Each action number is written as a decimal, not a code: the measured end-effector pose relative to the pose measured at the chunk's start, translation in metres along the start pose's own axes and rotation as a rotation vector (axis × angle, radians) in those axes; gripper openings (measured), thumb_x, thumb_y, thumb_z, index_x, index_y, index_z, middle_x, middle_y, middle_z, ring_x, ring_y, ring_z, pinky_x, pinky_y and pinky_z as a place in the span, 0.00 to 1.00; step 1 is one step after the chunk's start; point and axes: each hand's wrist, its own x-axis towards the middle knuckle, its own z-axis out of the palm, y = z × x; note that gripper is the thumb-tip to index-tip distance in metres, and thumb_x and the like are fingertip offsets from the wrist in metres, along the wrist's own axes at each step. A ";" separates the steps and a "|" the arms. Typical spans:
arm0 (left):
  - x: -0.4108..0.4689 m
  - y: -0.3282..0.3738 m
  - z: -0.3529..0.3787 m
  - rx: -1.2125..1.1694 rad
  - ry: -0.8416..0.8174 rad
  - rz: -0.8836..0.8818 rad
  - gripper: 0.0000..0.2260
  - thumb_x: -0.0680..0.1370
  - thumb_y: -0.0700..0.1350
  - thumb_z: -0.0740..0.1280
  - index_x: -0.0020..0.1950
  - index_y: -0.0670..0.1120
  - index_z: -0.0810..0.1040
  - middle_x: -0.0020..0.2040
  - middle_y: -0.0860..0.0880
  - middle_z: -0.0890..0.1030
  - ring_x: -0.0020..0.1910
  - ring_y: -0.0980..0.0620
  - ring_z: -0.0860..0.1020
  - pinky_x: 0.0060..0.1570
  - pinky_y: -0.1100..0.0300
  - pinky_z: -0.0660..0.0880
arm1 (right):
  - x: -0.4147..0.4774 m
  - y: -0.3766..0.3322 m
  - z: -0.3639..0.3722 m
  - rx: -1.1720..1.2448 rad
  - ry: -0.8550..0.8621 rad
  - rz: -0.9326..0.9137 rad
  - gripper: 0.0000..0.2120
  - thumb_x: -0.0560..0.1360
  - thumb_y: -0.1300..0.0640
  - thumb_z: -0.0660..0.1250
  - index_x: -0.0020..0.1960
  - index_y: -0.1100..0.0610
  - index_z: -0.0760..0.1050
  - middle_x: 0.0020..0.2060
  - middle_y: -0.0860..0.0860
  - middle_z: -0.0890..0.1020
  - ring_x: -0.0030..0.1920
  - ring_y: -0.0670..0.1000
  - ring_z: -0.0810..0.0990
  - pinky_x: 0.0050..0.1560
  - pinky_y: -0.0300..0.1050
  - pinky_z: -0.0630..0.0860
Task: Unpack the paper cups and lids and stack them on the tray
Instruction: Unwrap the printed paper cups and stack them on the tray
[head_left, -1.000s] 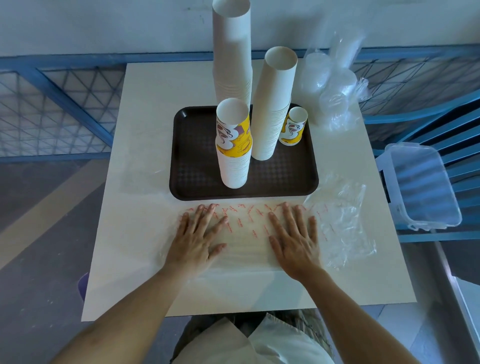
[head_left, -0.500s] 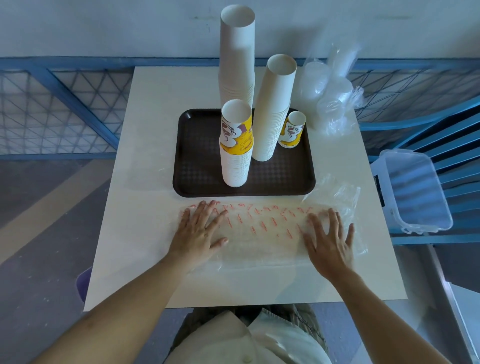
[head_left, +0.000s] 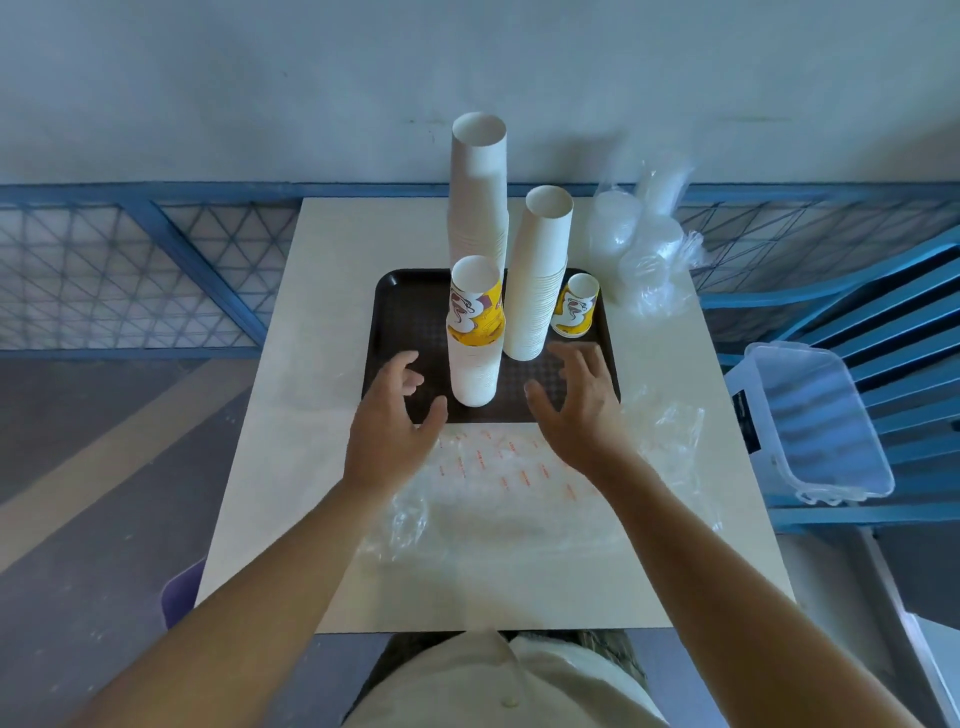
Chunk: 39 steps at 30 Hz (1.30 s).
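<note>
Hovering my left hand (head_left: 392, 415) and right hand (head_left: 576, 410), released, beside the cup stack (head_left: 475, 364) on the tray (head_left: 410, 312); I'd grip it steadily next.

My left grip (head_left: 392, 421) and right grip (head_left: 576, 410) hover, fingers spread, holding nothing, over the near edge of the tray (head_left: 410, 312), flanking its nearest cup stack (head_left: 475, 358). Bagged lids (head_left: 639, 244) lie off the tray's far right corner. A flattened wrapper (head_left: 498, 483) lies just before it.

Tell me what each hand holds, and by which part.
Nothing: the left hand and right hand hover open, flanking the front cup stack without touching it.
</note>
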 end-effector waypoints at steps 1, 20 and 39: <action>0.008 0.007 -0.002 -0.022 -0.014 -0.023 0.31 0.78 0.51 0.74 0.78 0.50 0.67 0.62 0.55 0.78 0.58 0.58 0.77 0.54 0.59 0.75 | 0.016 -0.014 0.000 0.078 -0.009 0.026 0.28 0.77 0.48 0.71 0.72 0.60 0.72 0.63 0.54 0.75 0.60 0.56 0.76 0.59 0.56 0.79; 0.049 0.038 -0.010 -0.044 -0.187 -0.073 0.39 0.78 0.53 0.74 0.84 0.53 0.58 0.67 0.59 0.77 0.60 0.57 0.78 0.63 0.49 0.79 | 0.087 -0.065 0.011 0.121 -0.044 -0.153 0.25 0.68 0.48 0.81 0.57 0.61 0.78 0.49 0.55 0.82 0.49 0.57 0.80 0.49 0.50 0.79; 0.078 0.064 -0.019 0.039 -0.187 0.088 0.30 0.74 0.54 0.80 0.73 0.51 0.75 0.66 0.50 0.80 0.58 0.56 0.77 0.61 0.58 0.75 | 0.089 -0.072 -0.022 0.547 0.161 0.212 0.14 0.75 0.44 0.76 0.48 0.55 0.81 0.38 0.46 0.86 0.41 0.43 0.84 0.44 0.39 0.80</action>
